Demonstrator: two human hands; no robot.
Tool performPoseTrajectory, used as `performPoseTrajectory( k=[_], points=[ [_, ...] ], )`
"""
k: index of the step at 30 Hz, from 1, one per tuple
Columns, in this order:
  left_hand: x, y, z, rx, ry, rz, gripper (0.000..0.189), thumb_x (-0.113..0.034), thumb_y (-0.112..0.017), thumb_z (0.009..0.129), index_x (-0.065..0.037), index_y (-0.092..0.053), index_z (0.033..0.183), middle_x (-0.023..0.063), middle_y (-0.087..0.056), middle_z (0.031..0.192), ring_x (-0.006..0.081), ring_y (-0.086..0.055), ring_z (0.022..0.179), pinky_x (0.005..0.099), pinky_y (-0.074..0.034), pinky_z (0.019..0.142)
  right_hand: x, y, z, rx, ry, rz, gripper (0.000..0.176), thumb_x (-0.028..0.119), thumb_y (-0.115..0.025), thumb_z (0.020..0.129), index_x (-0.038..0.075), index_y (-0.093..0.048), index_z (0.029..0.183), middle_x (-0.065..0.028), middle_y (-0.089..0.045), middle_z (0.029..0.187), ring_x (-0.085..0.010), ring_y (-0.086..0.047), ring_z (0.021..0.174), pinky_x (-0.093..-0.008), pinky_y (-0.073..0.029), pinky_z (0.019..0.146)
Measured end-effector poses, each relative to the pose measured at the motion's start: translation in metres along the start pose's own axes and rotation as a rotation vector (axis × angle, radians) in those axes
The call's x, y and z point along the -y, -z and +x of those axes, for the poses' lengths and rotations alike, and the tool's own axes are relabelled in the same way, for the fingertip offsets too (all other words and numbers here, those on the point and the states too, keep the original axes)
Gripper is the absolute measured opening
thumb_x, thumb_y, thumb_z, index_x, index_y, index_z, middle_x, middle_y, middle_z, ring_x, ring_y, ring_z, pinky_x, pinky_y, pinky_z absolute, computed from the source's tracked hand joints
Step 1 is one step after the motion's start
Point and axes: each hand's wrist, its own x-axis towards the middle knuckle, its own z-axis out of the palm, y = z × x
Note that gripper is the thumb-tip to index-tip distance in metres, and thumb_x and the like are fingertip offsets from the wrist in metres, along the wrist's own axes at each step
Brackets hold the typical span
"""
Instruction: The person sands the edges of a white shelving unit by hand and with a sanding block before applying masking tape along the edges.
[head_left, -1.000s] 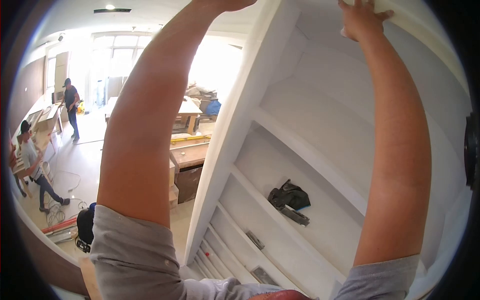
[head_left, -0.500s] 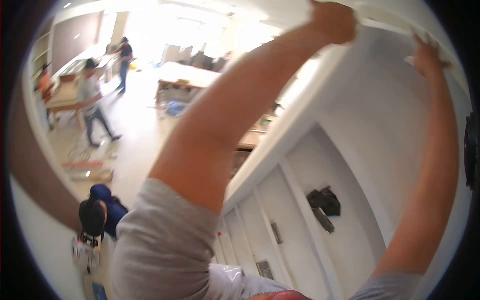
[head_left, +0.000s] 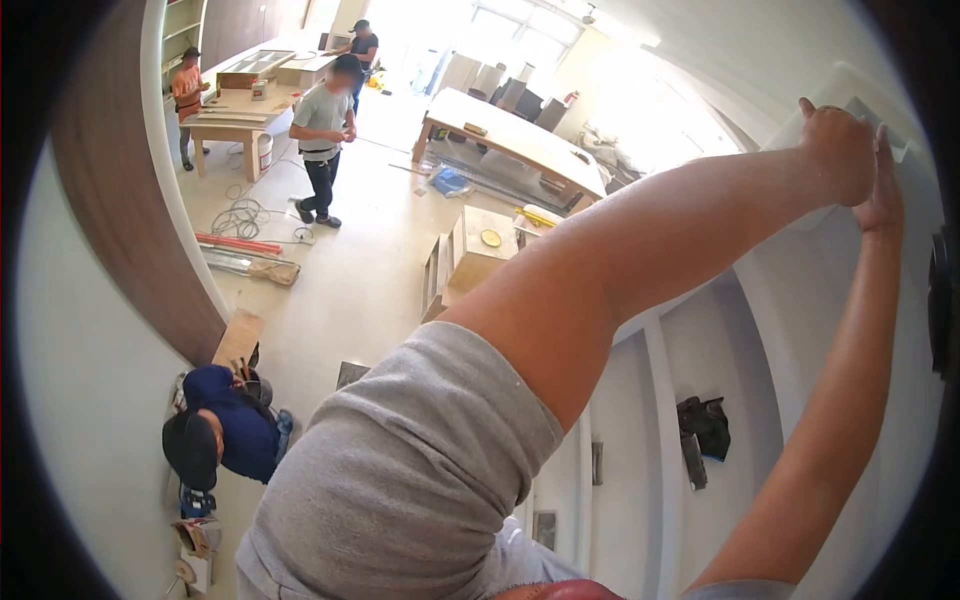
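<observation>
Both my arms reach up to the top of the white shelving unit point(head_left: 655, 450) at right. My left hand point(head_left: 840, 150) is curled closed at its upper corner, back of the hand toward me, and what its fingers hold is hidden. Right beside it, overlapping it in view, my right hand point(head_left: 880, 195) has its fingers stretched upward along the white surface. A small pale piece point(head_left: 900, 152) shows just beyond the fingertips. Lower down, a black bundle point(head_left: 705, 428) and a flat grey tool point(head_left: 693, 462) lie in a shelf compartment.
A person in dark blue point(head_left: 235, 420) bends low at my left. Farther back, a person in a light shirt point(head_left: 325, 130) stands near a wooden workbench point(head_left: 225, 120). A long table point(head_left: 510, 135), a plywood box point(head_left: 480, 245) and coiled cables point(head_left: 240, 215) occupy the floor.
My left hand has moved along the top edge to the right, up against my right hand. My right hand has dropped a little, fingers closer together. The view has shifted.
</observation>
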Motion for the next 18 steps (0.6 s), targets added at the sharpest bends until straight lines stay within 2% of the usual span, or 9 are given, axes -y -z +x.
performPoseTrajectory(
  k=[1,5,7,8,10,12,14,17,18],
  points=[
    [0.0,-0.004,0.003,-0.06,0.016,-0.033,0.036,-0.023,-0.065,0.085,0.0,-0.072,0.111,0.0167,-0.074,0.104,0.0319,-0.071,0.102,0.0426,-0.055,0.093,0.0,-0.003,-0.003,0.008,-0.007,0.023,0.053,0.041,-0.044,0.111,0.004,-0.048,0.148,-0.0076,-0.054,0.146,-0.0192,-0.049,0.135,-0.0345,-0.04,0.115],
    [0.0,0.0,0.007,-0.079,0.013,0.002,0.036,-0.023,-0.065,0.086,-0.001,-0.072,0.113,0.0154,-0.073,0.106,0.0315,-0.072,0.1,0.0424,-0.056,0.089,0.002,-0.021,-0.015,-0.055,0.064,0.128,0.054,0.042,-0.042,0.111,0.004,-0.045,0.15,-0.0086,-0.051,0.15,-0.02,-0.047,0.139,-0.0351,-0.04,0.116],
    [-0.001,-0.007,0.008,-0.159,-0.042,0.039,0.034,-0.024,-0.065,0.086,-0.001,-0.073,0.111,0.0151,-0.073,0.107,0.0315,-0.072,0.099,0.0421,-0.057,0.087,0.0,-0.007,-0.007,-0.024,0.106,0.227,0.053,0.04,-0.043,0.111,0.005,-0.044,0.151,-0.0098,-0.051,0.15,-0.0206,-0.046,0.139,-0.0348,-0.04,0.116],
    [0.0,-0.01,0.01,-0.129,-0.007,0.043,0.033,-0.024,-0.065,0.086,-0.002,-0.073,0.109,0.0152,-0.073,0.106,0.0314,-0.072,0.1,0.0421,-0.057,0.087,-0.002,0.0,-0.002,-0.011,0.128,0.276,0.053,0.04,-0.043,0.111,0.005,-0.044,0.152,-0.0104,-0.051,0.15,-0.0209,-0.046,0.14,-0.0346,-0.04,0.116],
    [-0.006,-0.017,0.019,-0.067,0.047,0.03,0.031,-0.024,-0.065,0.086,-0.002,-0.074,0.106,0.0155,-0.074,0.105,0.0313,-0.072,0.1,0.0421,-0.057,0.086,-0.003,0.0,-0.003,0.017,0.104,0.257,0.044,0.038,-0.046,0.11,0.005,-0.051,0.139,-0.0083,-0.057,0.135,-0.0201,-0.052,0.125,-0.0343,-0.045,0.106],
    [-0.013,0.011,0.0,-0.004,0.111,-0.113,0.028,-0.023,-0.065,0.087,-0.002,-0.074,0.103,0.017,-0.073,0.102,0.0324,-0.072,0.1,0.0423,-0.057,0.087,0.0,0.004,-0.006,0.016,0.095,0.226,0.037,0.037,-0.049,0.109,0.005,-0.058,0.127,-0.0062,-0.063,0.119,-0.0193,-0.059,0.11,-0.0341,-0.05,0.096],
    [-0.013,-0.002,-0.001,-0.138,0.057,-0.136,0.023,-0.023,-0.064,0.088,-0.003,-0.074,0.098,0.0182,-0.074,0.094,0.0336,-0.072,0.095,0.0442,-0.056,0.084,-0.002,0.008,-0.002,0.022,0.08,0.202,0.033,0.035,-0.052,0.108,0.005,-0.065,0.114,-0.0042,-0.069,0.103,-0.0186,-0.065,0.096,-0.0339,-0.055,0.087],
    [-0.016,0.003,-0.016,-0.109,0.072,-0.294,0.019,-0.021,-0.064,0.089,-0.005,-0.071,0.094,0.0184,-0.074,0.088,0.0347,-0.072,0.089,0.0493,-0.053,0.082,-0.012,0.05,0.04,-0.009,0.099,0.239,0.028,0.03,-0.058,0.106,0.004,-0.067,0.104,-0.0035,-0.068,0.089,-0.0167,-0.065,0.08,-0.0317,-0.056,0.072],
    [-0.017,0.003,-0.018,-0.109,0.06,-0.261,0.017,-0.02,-0.064,0.088,-0.005,-0.07,0.094,0.0176,-0.074,0.086,0.0347,-0.072,0.086,0.0504,-0.051,0.082,-0.008,0.055,0.044,-0.021,0.111,0.262,0.026,0.028,-0.061,0.105,0.003,-0.067,0.102,-0.0037,-0.067,0.086,-0.0159,-0.064,0.076,-0.0306,-0.055,0.068]
  ],
)
